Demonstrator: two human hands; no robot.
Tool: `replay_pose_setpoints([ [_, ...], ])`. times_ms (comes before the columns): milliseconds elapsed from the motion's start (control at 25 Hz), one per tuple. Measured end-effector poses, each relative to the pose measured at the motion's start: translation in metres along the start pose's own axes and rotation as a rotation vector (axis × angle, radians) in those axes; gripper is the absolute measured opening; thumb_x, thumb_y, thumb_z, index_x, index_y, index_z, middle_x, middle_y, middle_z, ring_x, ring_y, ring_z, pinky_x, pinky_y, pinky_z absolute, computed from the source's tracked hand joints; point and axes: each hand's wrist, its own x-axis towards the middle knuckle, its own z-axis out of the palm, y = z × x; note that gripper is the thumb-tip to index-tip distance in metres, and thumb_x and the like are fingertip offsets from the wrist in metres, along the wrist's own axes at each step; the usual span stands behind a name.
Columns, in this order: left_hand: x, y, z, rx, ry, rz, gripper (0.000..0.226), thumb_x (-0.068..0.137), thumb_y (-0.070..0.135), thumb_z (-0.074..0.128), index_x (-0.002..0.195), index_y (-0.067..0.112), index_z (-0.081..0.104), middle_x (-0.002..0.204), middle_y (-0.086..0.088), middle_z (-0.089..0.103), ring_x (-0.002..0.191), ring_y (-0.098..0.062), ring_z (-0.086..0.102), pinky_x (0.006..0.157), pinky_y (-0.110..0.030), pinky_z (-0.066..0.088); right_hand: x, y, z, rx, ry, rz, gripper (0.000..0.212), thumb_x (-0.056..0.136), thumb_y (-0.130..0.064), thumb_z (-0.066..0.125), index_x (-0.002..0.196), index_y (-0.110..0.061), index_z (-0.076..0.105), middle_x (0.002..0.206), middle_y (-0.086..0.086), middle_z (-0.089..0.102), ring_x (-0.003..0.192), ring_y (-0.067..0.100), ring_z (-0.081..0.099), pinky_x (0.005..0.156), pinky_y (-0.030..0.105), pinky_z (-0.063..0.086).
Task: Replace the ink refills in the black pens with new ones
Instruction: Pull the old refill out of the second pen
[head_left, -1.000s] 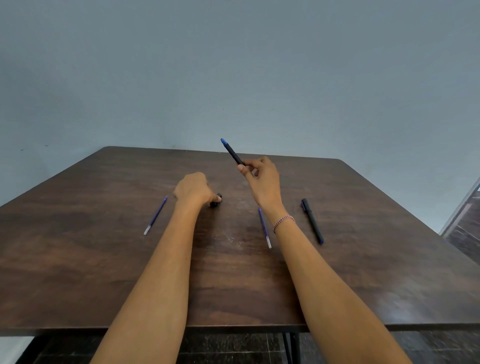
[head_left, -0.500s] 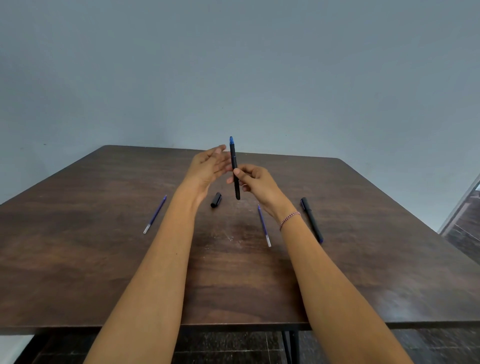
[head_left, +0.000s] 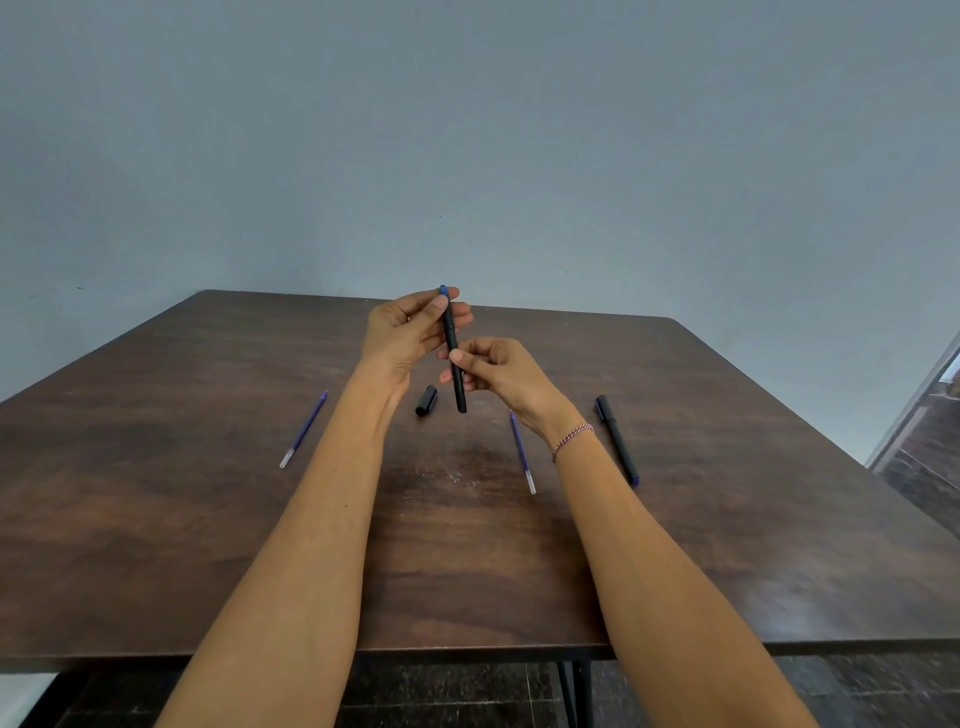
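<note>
fingers (head_left: 439, 304) of the left hand (head_left: 402, 332) pinch the blue top end of a black pen (head_left: 453, 348), held nearly upright above the brown surface (head_left: 156, 519). the right hand (head_left: 498, 371) grips the pen's lower half between thumb and fingers. under the hands lies a black cap (head_left: 426, 400). one refill (head_left: 304, 429) rests at the left, a second refill (head_left: 521, 451) by the right wrist, and a second black pen (head_left: 616, 439) just right of it.

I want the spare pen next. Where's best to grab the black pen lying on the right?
Pinch the pen mid-barrel from above. It lies flat on the table, apart from the refill, so both long sides look open to fingers.
</note>
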Motion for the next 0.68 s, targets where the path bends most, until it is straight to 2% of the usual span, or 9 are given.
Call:
replay_pose_setpoints([
  [200, 0.0001, -0.0017, 0.0018, -0.069, 0.125, -0.001, 0.015, 0.079, -0.001, 0.068, 0.094, 0.003, 0.067, 0.075, -0.003, 0.073, 0.075, -0.016, 0.072, 0.069, -0.026, 0.058, -0.0007, 0.0, 0.0007, -0.119, 0.073, -0.01, 0.01, 0.091, -0.02, 0.062, 0.096, -0.011, 0.064, 0.075, 0.002, 0.07, 0.073, 0.006, 0.066, 0.068, 0.015, 0.05],
  [320, 0.0011, -0.001, 0.0045, -0.018, 0.18, -0.01, 0.015, 0.075, 0.002, 0.073, 0.087, 0.009, 0.065, 0.078, -0.004, 0.069, 0.072, -0.014, 0.07, 0.069, -0.03, 0.058, 0.001, 0.0019, 0.0014, -0.208, 0.121, -0.026, 0.016, 0.088, -0.025, 0.066, 0.094, -0.011, 0.062, 0.076, 0.003, 0.072, 0.084, 0.014, 0.07, 0.079, 0.024, 0.053],
  [400, 0.0028, -0.0024, 0.0048, -0.041, 0.15, -0.025, 0.017, 0.079, 0.009, 0.071, 0.094, 0.009, 0.064, 0.089, -0.007, 0.069, 0.083, -0.016, 0.07, 0.075, -0.031, 0.058, 0.0009, 0.0021, 0.0009, -0.185, 0.133, -0.016, 0.016, 0.087, -0.025, 0.067, 0.089, -0.012, 0.057, 0.077, 0.004, 0.073, 0.088, 0.017, 0.071, 0.086, 0.031, 0.054],
  [520, 0.0054, -0.0052, 0.0033, -0.111, 0.045, -0.04, 0.02, 0.09, 0.017, 0.059, 0.108, 0.008, 0.062, 0.109, -0.009, 0.066, 0.108, -0.022, 0.063, 0.089, -0.033, 0.053, -0.0009, -0.0005, 0.0007, 0.061, 0.115, 0.032, 0.016, 0.089, -0.013, 0.064, 0.088, -0.008, 0.048, 0.075, 0.011, 0.072, 0.075, 0.021, 0.072, 0.076, 0.031, 0.059],
  [680, 0.0036, -0.007, 0.0035, -0.029, -0.093, -0.044, 0.025, 0.097, 0.006, 0.042, 0.114, 0.01, 0.061, 0.11, -0.008, 0.068, 0.107, -0.02, 0.065, 0.094, -0.032, 0.05, -0.0037, -0.0049, 0.0024, 0.1, 0.07, 0.049, 0.017, 0.09, -0.011, 0.063, 0.098, -0.004, 0.049, 0.073, 0.012, 0.071, 0.066, 0.019, 0.071, 0.069, 0.03, 0.06],
])
